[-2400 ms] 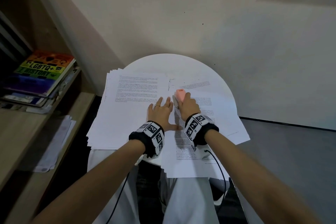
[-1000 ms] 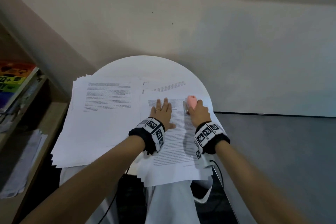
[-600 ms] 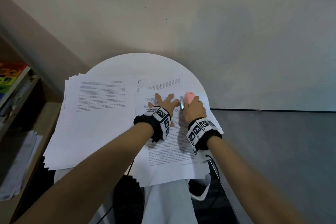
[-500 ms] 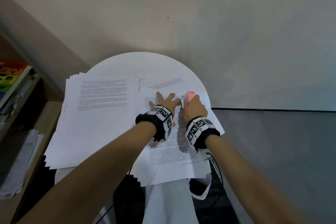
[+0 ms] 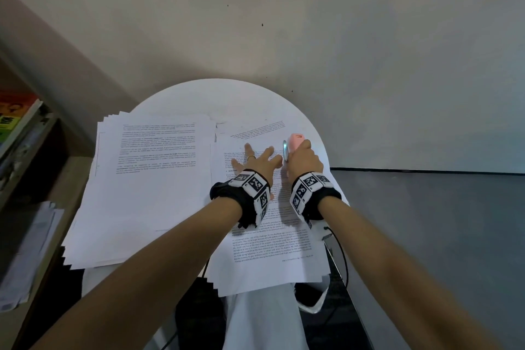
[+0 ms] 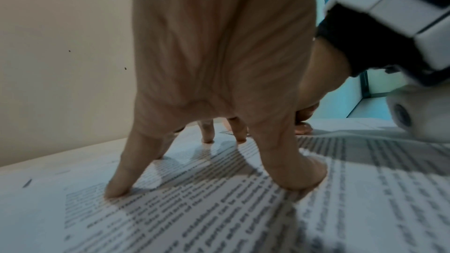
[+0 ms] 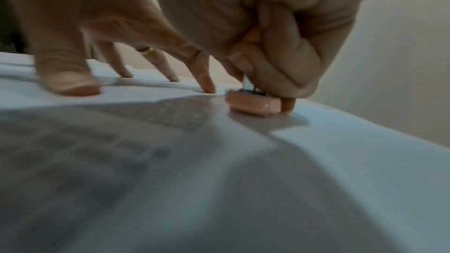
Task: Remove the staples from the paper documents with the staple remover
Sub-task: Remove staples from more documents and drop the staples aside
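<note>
Head view: a round white table [image 5: 216, 96] fills the middle of the frame, pushed against a pale wall, with 2 spreads of printed paper on it. The larger stack [image 5: 147, 193] lies at centre left; the printed document [image 5: 272, 253] being worked on lies at centre right, its lower edge hanging past the table rim.

The left hand [image 5: 257, 163] is spread wide, fingers straight and fanned, pressing down on the top of that document. In the left wrist view its fingertips [image 6: 116, 192] stand planted on the lines of text, the palm arched above the page. A gold ring [image 7: 146, 51] shows on 1 finger in the right wrist view.

The right hand [image 5: 304, 160] is curled round the pink staple remover [image 5: 295, 140], just right of the left hand, near the upper right corner of the document. In the right wrist view the staple remover [image 7: 253, 106] sits against the paper under the closed fingers, a metal part showing above its pink base. The staple itself is too small and blurred to make out.

At the left edge of the head view, a wooden shelf [image 5: 37, 156] carries a colourful book [image 5: 14, 113], with loose papers [image 5: 28, 253] lower down.
</note>
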A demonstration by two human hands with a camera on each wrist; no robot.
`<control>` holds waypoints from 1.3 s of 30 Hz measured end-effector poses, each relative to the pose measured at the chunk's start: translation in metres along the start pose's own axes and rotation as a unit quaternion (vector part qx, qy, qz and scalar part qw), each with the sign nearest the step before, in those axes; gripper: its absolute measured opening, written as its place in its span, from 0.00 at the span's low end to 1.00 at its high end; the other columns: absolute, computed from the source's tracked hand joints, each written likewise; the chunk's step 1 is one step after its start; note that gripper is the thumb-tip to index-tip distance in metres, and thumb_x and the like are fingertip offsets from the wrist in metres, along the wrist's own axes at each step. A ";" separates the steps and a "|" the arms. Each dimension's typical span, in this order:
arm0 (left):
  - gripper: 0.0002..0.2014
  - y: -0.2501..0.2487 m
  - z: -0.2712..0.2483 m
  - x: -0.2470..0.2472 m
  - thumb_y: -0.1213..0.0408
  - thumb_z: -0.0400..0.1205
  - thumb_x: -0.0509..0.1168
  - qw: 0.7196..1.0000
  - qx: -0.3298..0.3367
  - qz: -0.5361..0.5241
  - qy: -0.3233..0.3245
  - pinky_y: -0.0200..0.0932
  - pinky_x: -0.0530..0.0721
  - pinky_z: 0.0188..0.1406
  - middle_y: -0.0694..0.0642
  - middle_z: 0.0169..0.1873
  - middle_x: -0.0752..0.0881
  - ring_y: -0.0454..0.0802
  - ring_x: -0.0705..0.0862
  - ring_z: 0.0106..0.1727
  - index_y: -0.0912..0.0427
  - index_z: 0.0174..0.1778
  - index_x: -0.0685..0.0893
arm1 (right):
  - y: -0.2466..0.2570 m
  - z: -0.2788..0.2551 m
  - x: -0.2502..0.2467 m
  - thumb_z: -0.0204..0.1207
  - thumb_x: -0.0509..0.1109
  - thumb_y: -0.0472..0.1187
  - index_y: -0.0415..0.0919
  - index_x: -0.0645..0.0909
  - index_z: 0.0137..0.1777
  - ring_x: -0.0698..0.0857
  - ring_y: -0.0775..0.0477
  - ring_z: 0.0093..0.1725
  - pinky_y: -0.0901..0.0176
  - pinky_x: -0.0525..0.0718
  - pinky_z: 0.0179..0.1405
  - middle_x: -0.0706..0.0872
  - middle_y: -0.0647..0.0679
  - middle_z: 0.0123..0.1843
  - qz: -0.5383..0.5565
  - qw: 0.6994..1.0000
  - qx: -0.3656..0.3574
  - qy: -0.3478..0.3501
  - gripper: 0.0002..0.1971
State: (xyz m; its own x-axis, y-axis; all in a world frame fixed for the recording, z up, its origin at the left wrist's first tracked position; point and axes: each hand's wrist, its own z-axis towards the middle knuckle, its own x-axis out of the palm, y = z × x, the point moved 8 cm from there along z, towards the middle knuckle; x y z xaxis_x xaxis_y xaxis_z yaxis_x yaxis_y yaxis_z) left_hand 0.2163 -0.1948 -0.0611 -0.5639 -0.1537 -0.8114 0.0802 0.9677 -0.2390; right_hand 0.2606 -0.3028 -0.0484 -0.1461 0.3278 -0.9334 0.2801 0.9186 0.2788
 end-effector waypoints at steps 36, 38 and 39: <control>0.08 -0.069 -0.110 -0.020 0.76 0.75 0.72 0.703 0.068 -0.657 -0.265 0.35 0.88 0.30 0.62 0.32 0.85 0.43 0.85 0.26 0.76 0.47 0.85 | -0.070 -0.158 -0.101 0.84 0.58 0.50 0.37 0.64 0.56 0.79 0.34 0.40 0.47 0.76 0.37 0.83 0.37 0.48 0.094 0.985 -0.111 -0.091 0.16; 0.07 -0.083 -0.109 -0.017 0.75 0.76 0.71 0.719 0.085 -0.643 -0.251 0.35 0.88 0.30 0.61 0.29 0.85 0.41 0.84 0.24 0.77 0.45 0.86 | -0.091 -0.171 -0.105 0.84 0.58 0.51 0.38 0.63 0.55 0.76 0.37 0.37 0.50 0.73 0.34 0.83 0.37 0.47 0.066 0.987 -0.106 -0.099 0.15; 0.06 -0.090 -0.110 -0.016 0.75 0.77 0.70 0.725 0.093 -0.637 -0.244 0.35 0.87 0.30 0.61 0.29 0.85 0.40 0.84 0.23 0.77 0.44 0.86 | -0.104 -0.178 -0.107 0.84 0.58 0.52 0.40 0.62 0.53 0.75 0.38 0.37 0.50 0.73 0.33 0.82 0.38 0.46 0.055 0.988 -0.104 -0.104 0.15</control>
State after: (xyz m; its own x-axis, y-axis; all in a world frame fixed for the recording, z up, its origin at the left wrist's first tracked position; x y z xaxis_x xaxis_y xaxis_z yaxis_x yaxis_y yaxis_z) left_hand 0.1276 -0.2578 0.0317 0.0765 -0.9958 0.0494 -0.1154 -0.0580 -0.9916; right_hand 0.0783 -0.3940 0.0631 0.0777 0.3965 -0.9147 0.0784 0.9122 0.4021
